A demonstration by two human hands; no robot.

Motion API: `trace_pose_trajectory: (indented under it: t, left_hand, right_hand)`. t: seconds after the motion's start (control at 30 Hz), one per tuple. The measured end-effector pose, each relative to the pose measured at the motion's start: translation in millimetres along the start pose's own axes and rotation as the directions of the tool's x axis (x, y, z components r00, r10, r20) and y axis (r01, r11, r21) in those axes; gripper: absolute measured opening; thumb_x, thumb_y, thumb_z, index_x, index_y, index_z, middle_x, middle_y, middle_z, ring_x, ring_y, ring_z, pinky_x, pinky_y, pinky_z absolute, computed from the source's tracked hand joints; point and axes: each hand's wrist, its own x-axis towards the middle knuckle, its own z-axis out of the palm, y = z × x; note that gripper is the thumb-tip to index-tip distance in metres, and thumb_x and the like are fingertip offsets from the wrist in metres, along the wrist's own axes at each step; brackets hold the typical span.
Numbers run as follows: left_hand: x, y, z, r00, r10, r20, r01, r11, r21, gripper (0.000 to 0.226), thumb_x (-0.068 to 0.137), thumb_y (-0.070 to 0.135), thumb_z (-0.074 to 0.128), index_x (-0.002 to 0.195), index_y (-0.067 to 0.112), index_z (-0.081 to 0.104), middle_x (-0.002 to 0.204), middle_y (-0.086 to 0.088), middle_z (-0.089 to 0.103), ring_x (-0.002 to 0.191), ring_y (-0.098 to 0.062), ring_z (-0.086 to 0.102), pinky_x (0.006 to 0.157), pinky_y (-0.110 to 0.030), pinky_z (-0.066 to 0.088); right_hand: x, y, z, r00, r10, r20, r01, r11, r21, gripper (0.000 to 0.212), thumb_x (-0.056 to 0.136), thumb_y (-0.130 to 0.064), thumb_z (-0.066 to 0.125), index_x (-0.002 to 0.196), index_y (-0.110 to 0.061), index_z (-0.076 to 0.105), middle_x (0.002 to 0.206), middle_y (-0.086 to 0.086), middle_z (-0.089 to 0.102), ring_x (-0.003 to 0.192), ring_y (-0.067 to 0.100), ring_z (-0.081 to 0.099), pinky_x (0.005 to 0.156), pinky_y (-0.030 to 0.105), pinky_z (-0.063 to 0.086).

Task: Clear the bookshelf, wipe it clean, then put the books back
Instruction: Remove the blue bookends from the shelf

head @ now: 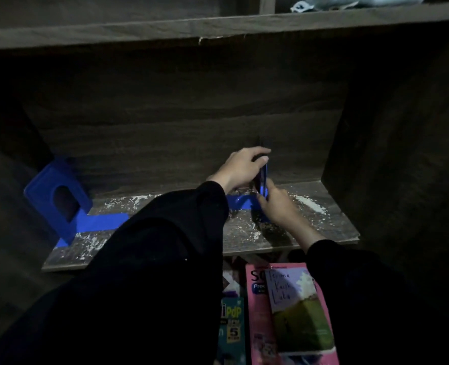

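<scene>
Both hands are working at a blue bookend (264, 177) near the middle of the bookshelf's dusty shelf board (310, 233). The left hand (240, 168) is curling its fingers over the top of the upright plate, while the right hand (278, 206) is gripping its lower front edge. A second blue bookend (57, 196) is standing upright against the left wall, its foot flat on the board. Below the shelf's front edge the books are lying flat: a pink book (257, 312), a smaller green-covered book (299, 312) resting on it, and a teal book (231, 327) just beside them.
</scene>
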Motion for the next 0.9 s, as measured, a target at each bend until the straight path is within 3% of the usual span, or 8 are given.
trace_pose_trajectory:
  t: [0.13,0.27,0.4,0.57,0.67,0.73,0.8,0.9]
  left_hand:
    - [-3.4,-1.0,-2.0,1.0,0.005,0.0,-0.005,1.0,-0.017,0.033,0.101,0.023,0.045,0.132,0.027,0.056,0.13,-0.002,0.06,0.115,-0.011,0.054,0.073,-0.004,0.031]
    - [-8.0,-0.1,-3.5,0.996,0.001,-0.085,-0.009,0.996,-0.091,0.028,0.1,0.021,0.047,0.123,0.024,0.063,0.115,-0.011,0.067,0.089,-0.02,0.061,0.077,-0.027,0.044]
    - [-16.5,-13.3,-4.3,0.989,0.001,-0.145,-0.032,0.975,-0.218,0.026,0.098,0.02,0.05,0.117,0.027,0.066,0.104,0.004,0.063,0.113,-0.019,0.059,0.102,-0.037,0.045]
    - [-33.9,-19.6,0.9,0.975,-0.018,-0.22,-0.053,0.948,-0.315,0.029,0.097,0.024,0.052,0.124,0.03,0.062,0.114,0.004,0.063,0.112,-0.02,0.06,0.102,-0.043,0.046]
    - [-44.1,-20.6,2.1,0.96,-0.013,-0.28,-0.094,0.926,-0.366,0.034,0.095,0.015,0.057,0.128,0.024,0.059,0.119,0.001,0.064,0.093,0.006,0.062,0.095,-0.025,0.049]
    - [-49.8,-20.8,3.8,0.952,-0.015,-0.307,-0.112,0.913,-0.392,0.037,0.093,0.01,0.058,0.129,0.021,0.058,0.121,0.001,0.063,0.081,0.016,0.06,0.084,-0.014,0.05]
    - [-54.4,-22.2,6.3,0.946,-0.036,-0.323,-0.113,0.894,-0.433,0.035,0.094,0.012,0.058,0.126,0.026,0.059,0.123,0.002,0.063,0.084,0.017,0.06,0.083,-0.021,0.054]
    - [-62.1,-23.1,8.3,0.936,-0.076,-0.344,-0.109,0.867,-0.487,0.027,0.095,0.021,0.056,0.111,0.041,0.062,0.125,0.005,0.063,0.108,0.0,0.06,0.095,-0.043,0.052]
  right_hand:
    - [-0.7,5.6,-2.4,0.998,-0.056,-0.027,0.056,0.998,0.008,0.033,0.095,-0.01,0.042,0.128,-0.015,0.043,0.101,0.023,0.064,0.096,0.041,0.06,0.083,0.047,0.049]
    - [-3.2,5.9,-9.8,0.993,-0.117,-0.035,0.113,0.99,-0.089,0.038,0.095,-0.01,0.043,0.133,-0.015,0.041,0.103,0.026,0.062,0.097,0.044,0.058,0.084,0.046,0.046]
    - [-8.1,1.5,-21.9,0.984,-0.175,-0.016,0.167,0.956,-0.241,0.035,0.097,-0.01,0.041,0.132,-0.012,0.039,0.108,0.024,0.061,0.101,0.045,0.056,0.083,0.042,0.04]
    - [-16.1,-4.6,-28.1,0.97,-0.232,-0.066,0.193,0.908,-0.371,0.048,0.096,-0.013,0.042,0.143,-0.019,0.032,0.113,0.02,0.061,0.1,0.04,0.059,0.078,0.041,0.042]
    - [-21.2,-10.3,-25.0,0.961,-0.26,-0.095,0.194,0.877,-0.439,0.072,0.095,-0.008,0.042,0.153,-0.032,0.006,0.108,0.015,0.062,0.094,0.035,0.06,0.071,0.039,0.041]
    - [-27.8,-13.1,-22.3,0.939,-0.315,-0.137,0.219,0.856,-0.469,0.091,0.092,-0.002,0.044,0.146,-0.041,-0.017,0.093,0.014,0.062,0.078,0.032,0.059,0.063,0.038,0.037]
    - [-33.3,-14.5,-20.4,0.915,-0.365,-0.171,0.25,0.847,-0.469,0.098,0.089,0.002,0.045,0.137,-0.044,-0.027,0.084,0.012,0.058,0.072,0.032,0.058,0.06,0.037,0.036]
    - [-37.2,-13.9,-15.0,0.872,-0.438,-0.218,0.311,0.84,-0.445,0.1,0.08,0.009,0.05,0.145,-0.037,-0.01,0.08,0.012,0.056,0.072,0.034,0.058,0.056,0.041,0.042]
